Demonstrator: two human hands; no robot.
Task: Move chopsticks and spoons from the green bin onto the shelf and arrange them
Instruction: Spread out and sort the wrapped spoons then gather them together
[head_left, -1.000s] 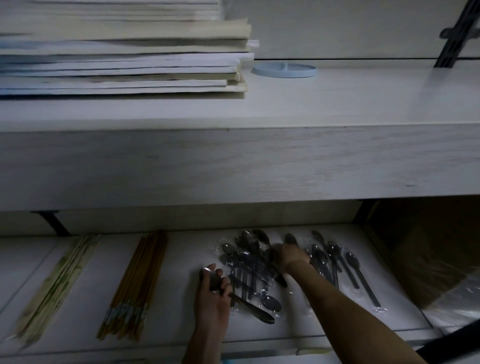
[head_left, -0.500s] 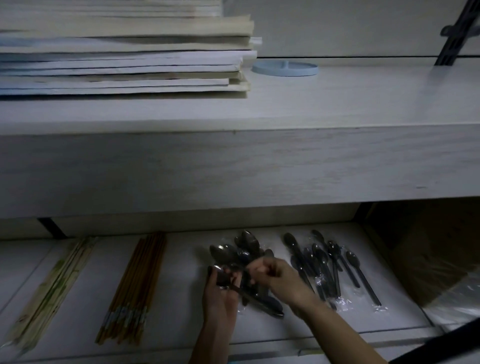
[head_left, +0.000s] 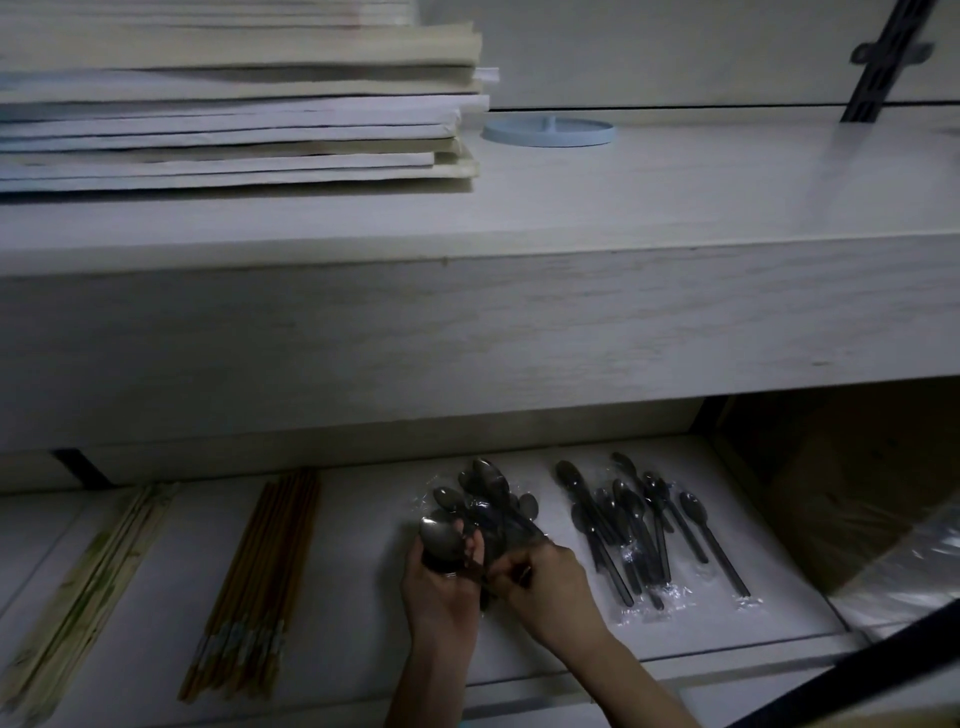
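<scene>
On the dim lower shelf (head_left: 358, 582) my left hand (head_left: 441, 582) grips a bunch of plastic-wrapped metal spoons (head_left: 480, 506) by their handles, the bowls fanning up and back. My right hand (head_left: 540, 577) pinches the spoon handles just beside the left hand. A second group of wrapped spoons (head_left: 644, 530) lies flat to the right. Brown chopsticks (head_left: 265, 577) lie in a bundle at centre left, and pale paper-sleeved chopsticks (head_left: 88, 582) lie further left. The green bin is out of view.
The thick upper shelf board (head_left: 467, 322) overhangs the lower shelf and hides its back. On top sit a stack of papers (head_left: 234, 104) and a pale blue round lid (head_left: 550, 130). A cardboard box (head_left: 857, 493) stands at the lower shelf's right end.
My right hand drew back from the far spoons to the near handles. Both hands gathered the middle spoons into one bunch, lifted off the shelf in my left hand.
</scene>
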